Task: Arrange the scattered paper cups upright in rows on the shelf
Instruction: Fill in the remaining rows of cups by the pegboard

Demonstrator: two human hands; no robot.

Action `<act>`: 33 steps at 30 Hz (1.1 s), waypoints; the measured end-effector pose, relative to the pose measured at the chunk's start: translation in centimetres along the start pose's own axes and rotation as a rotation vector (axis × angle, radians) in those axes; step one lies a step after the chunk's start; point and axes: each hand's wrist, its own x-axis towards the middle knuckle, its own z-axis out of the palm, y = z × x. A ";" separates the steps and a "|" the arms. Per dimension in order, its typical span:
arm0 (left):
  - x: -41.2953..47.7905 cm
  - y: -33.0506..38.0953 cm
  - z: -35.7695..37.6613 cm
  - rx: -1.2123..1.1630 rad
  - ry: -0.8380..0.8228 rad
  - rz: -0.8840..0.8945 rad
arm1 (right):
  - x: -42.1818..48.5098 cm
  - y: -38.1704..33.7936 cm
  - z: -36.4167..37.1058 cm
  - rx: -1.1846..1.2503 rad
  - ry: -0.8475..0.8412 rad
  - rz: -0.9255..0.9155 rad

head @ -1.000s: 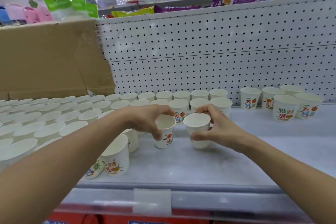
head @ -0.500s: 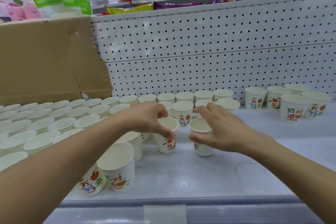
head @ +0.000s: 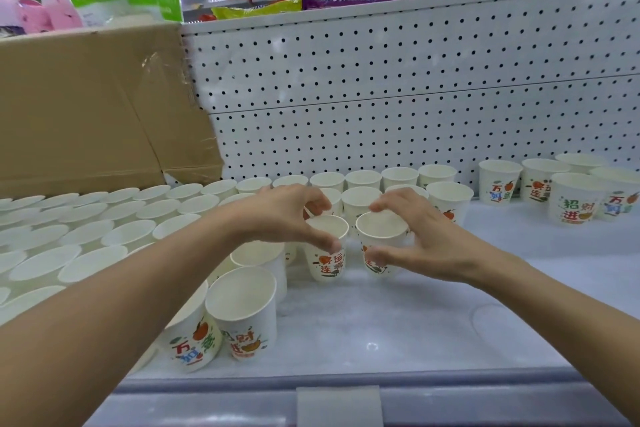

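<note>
Your left hand (head: 284, 215) and right hand (head: 415, 239) each pinch a cup's rim, left cup (head: 325, 250) beside right cup (head: 379, 243); likely next, set both against the rows behind (head: 360, 180).

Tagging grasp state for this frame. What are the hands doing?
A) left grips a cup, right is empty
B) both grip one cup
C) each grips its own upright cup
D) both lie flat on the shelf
C: the left hand pinches the left cup at its rim, and the right hand holds the right cup beside it, both cups upright.
</note>
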 end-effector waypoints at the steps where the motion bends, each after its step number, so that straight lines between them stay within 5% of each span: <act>1: 0.0 0.0 0.0 0.000 0.006 -0.001 | -0.1 0.0 0.0 0.013 0.039 0.009; 9: 0.0 -0.5 -0.5 -0.061 0.002 0.015 | 0.6 -0.3 0.5 0.164 0.106 0.035; 15: -4.1 -2.0 -4.1 -0.225 0.194 0.006 | -0.2 -0.8 -0.2 0.119 0.059 -0.005; 21: -10.5 -3.8 -3.8 -0.252 0.300 -0.027 | 0.3 -3.8 0.2 0.033 0.229 -0.260; 27: -15.3 -5.3 -2.6 -0.243 0.384 -0.018 | 0.9 -9.6 2.3 0.112 0.033 -0.510; 33: -18.4 -6.8 -1.3 -0.147 0.212 -0.028 | 0.4 -12.0 3.9 0.012 -0.154 -0.601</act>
